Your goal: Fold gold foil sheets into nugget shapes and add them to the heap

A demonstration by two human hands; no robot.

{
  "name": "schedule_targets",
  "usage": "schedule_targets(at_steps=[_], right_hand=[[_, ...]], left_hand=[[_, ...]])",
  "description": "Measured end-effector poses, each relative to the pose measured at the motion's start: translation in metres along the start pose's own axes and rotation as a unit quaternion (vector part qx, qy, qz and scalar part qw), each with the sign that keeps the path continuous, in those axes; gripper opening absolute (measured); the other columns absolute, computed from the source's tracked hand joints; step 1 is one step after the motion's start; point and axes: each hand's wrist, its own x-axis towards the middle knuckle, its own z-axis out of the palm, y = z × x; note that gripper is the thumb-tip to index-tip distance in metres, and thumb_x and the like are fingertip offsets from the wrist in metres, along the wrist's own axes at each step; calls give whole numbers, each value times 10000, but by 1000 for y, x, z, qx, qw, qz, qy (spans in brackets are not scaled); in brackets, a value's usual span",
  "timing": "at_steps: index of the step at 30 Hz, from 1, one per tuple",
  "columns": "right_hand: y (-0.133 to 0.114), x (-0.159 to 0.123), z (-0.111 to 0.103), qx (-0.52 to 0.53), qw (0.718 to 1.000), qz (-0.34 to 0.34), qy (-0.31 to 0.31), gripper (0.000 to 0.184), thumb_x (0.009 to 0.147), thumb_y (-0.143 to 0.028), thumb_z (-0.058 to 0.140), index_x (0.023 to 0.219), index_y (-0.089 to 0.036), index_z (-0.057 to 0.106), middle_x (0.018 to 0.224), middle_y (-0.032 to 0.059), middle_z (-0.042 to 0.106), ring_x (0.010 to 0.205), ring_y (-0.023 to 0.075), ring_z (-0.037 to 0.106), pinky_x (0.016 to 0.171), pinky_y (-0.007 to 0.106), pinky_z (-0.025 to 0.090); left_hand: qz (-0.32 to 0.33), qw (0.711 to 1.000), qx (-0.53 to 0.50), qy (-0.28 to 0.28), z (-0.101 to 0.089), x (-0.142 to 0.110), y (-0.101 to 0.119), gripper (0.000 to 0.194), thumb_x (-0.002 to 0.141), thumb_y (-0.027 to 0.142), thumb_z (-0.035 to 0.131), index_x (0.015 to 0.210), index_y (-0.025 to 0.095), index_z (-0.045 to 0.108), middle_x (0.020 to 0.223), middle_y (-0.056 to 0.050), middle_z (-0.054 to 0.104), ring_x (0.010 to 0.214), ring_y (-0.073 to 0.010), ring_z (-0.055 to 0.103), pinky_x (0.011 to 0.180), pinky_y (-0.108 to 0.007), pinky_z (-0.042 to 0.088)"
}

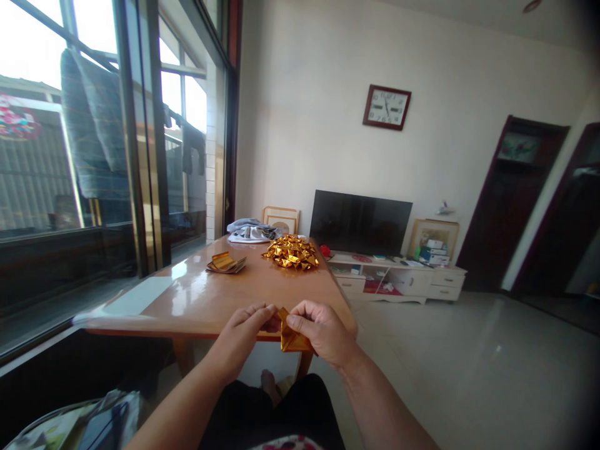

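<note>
A sheet of shiny gold foil paper [291, 339], partly folded to a point at its top, is held up just off the table's near edge. My right hand [322, 327] pinches it between thumb and fingers from the right. On the other side, my left hand [248, 328] is closed, its fingertips at the paper's left edge. Farther back on the table lies a heap of folded gold foil pieces [293, 252]. A small stack of flat gold paper sheets [227, 263] rests to the left of that heap.
The glossy wooden table [262, 294] stands before my knees, beside a window. Folded cloth [253, 230] lies at its far end. Beyond it are a television [360, 220] and a low white cabinet [422, 281]. A bag of things [94, 422] sits at lower left.
</note>
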Motion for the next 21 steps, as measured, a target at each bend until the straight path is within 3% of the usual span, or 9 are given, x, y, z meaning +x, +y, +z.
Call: schedule_targets(at_steps=[3,8,13,17,21], right_hand=[[3,0,-1,25,1000,6,8,281,838,-412,742,812,-148,649,741,0,611,655,114,514,629,253,421],[4,-2,0,40,999,16,5,273,841,-404,737,811,-152,637,693,-21,575,603,95,460,574,230,374],[5,-2,2,61,998,17,5,283,831,-406,746,807,-149,632,705,-16,582,609,97,465,575,228,371],[9,1,5,37,998,-15,55,304,841,-441,731,819,-154,634,698,-16,574,624,109,479,586,236,390],[11,2,7,-37,992,-57,111,315,865,-470,694,818,-163,644,686,-16,563,628,121,481,581,239,402]], left_hand=[[-11,999,-41,9,0,-1,-3,365,961,461,539,886,148,711,857,-69,696,847,-211,629,841,-343,494],[1,999,-39,-23,3,-3,0,283,916,409,654,804,150,661,763,-10,610,743,-137,535,731,-255,435],[-2,998,-57,-29,8,-3,0,293,931,419,630,810,152,631,739,7,568,706,-122,498,696,-247,414],[58,997,8,58,11,-1,-5,224,896,391,668,875,171,637,808,-8,619,766,-147,545,720,-256,433],[150,968,146,138,12,-2,-10,158,880,346,675,862,189,683,782,-12,637,734,-160,564,713,-271,439]])
